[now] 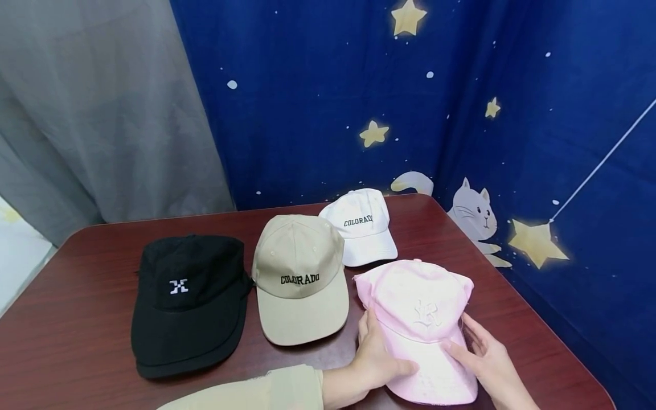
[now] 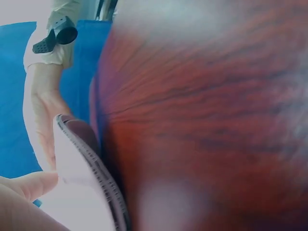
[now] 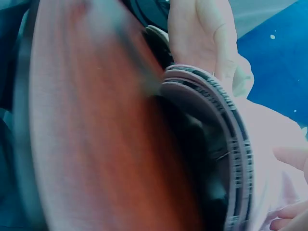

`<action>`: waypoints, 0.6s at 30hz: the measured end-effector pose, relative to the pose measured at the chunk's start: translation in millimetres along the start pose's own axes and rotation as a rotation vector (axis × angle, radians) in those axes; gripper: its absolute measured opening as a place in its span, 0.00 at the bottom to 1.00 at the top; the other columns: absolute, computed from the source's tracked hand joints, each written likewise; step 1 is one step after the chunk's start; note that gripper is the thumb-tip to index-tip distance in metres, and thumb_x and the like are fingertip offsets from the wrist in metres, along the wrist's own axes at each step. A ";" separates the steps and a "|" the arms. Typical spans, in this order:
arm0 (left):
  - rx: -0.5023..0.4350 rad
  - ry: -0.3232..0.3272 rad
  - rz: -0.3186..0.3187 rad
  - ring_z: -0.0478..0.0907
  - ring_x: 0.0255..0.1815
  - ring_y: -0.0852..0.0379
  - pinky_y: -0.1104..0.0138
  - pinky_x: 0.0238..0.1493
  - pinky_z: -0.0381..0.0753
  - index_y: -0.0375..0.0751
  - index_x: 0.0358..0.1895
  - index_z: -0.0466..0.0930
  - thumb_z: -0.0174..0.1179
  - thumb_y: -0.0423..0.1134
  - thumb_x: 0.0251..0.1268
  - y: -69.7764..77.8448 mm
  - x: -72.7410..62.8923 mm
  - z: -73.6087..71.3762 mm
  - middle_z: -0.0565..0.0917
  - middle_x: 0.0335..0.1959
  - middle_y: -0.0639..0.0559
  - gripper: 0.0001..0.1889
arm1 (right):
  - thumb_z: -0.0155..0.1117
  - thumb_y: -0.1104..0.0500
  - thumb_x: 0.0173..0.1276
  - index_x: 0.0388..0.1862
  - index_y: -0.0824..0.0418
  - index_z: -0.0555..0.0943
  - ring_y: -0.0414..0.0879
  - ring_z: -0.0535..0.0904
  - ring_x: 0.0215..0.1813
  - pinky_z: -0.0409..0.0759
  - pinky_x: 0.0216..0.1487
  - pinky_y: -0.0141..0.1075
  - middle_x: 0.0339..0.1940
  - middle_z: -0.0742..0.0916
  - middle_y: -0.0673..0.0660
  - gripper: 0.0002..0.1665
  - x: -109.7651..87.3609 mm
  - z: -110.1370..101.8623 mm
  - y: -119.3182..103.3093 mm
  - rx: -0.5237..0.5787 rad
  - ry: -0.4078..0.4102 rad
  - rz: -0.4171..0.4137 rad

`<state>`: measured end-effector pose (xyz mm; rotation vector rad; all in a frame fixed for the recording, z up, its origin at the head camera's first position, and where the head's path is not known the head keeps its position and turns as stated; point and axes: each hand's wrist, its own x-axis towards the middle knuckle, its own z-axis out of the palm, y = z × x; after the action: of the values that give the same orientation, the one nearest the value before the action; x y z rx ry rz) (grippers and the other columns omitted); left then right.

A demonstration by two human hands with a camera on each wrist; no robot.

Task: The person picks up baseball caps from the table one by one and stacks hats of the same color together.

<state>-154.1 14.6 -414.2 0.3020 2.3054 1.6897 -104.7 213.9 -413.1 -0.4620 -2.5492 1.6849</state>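
Observation:
A pink baseball cap (image 1: 405, 302) with raised letters on its front sits at the table's right, brim toward me. My left hand (image 1: 371, 359) holds its left side, thumb lying over the brim and fingers along the edge. On the opposite side my right hand (image 1: 489, 361) grips the cap, thumb on the brim's top near the crown. In the right wrist view, layered brim edges (image 3: 236, 159) with a stitched or printed pattern show below the pink fabric. The left wrist view has the pale brim (image 2: 82, 168) edge-on, close over the table.
On the reddish-brown table (image 1: 77, 307), a black cap (image 1: 189, 313) stands at left and a beige COLORADO cap (image 1: 299, 256) in the middle, close to the pink one. Behind sits a white COLORADO cap (image 1: 366, 245). A blue starry curtain (image 1: 307, 102) borders the back and right.

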 end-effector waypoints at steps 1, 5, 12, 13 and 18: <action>-0.002 -0.002 -0.007 0.50 0.66 0.37 0.48 0.61 0.56 0.29 0.70 0.42 0.77 0.33 0.25 3.0 0.9 -2.1 0.53 0.65 0.35 0.63 | 0.63 0.61 0.62 0.70 0.72 0.51 0.64 0.50 0.68 0.56 0.55 0.17 0.68 0.58 0.72 0.44 0.7 -2.1 -3.0 0.004 0.016 -0.012; -0.041 -0.019 -0.026 0.50 0.67 0.39 0.50 0.62 0.55 0.27 0.70 0.41 0.76 0.34 0.30 20.1 5.7 -14.2 0.50 0.67 0.34 0.62 | 0.62 0.58 0.64 0.71 0.66 0.52 0.60 0.48 0.70 0.52 0.57 0.15 0.70 0.58 0.67 0.43 8.0 -12.2 -21.9 0.004 0.103 -0.074; -0.086 -0.072 -0.030 0.41 0.70 0.42 0.51 0.65 0.49 0.31 0.71 0.41 0.74 0.41 0.38 54.8 20.8 -35.8 0.42 0.71 0.35 0.59 | 0.61 0.59 0.64 0.70 0.63 0.58 0.50 0.52 0.71 0.53 0.59 0.18 0.69 0.63 0.63 0.38 27.0 -19.4 -68.4 -0.020 0.137 -0.310; -0.079 -0.072 -0.023 0.41 0.70 0.41 0.51 0.65 0.49 0.32 0.71 0.41 0.74 0.41 0.39 59.3 24.6 -38.2 0.43 0.71 0.35 0.58 | 0.62 0.59 0.64 0.70 0.63 0.59 0.50 0.53 0.70 0.54 0.59 0.18 0.69 0.63 0.62 0.38 30.0 -18.1 -75.5 -0.030 0.128 -0.347; -0.020 -0.065 -0.008 0.50 0.68 0.45 0.54 0.64 0.53 0.36 0.72 0.42 0.72 0.45 0.42 84.4 46.1 -53.5 0.50 0.70 0.41 0.56 | 0.63 0.59 0.63 0.69 0.62 0.61 0.49 0.55 0.70 0.56 0.58 0.18 0.68 0.66 0.60 0.37 47.2 -8.9 -113.5 -0.051 0.058 -0.467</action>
<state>-214.5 6.6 -322.5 0.3373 2.2392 1.6727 -172.7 193.8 -312.3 0.0827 -2.4118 1.4173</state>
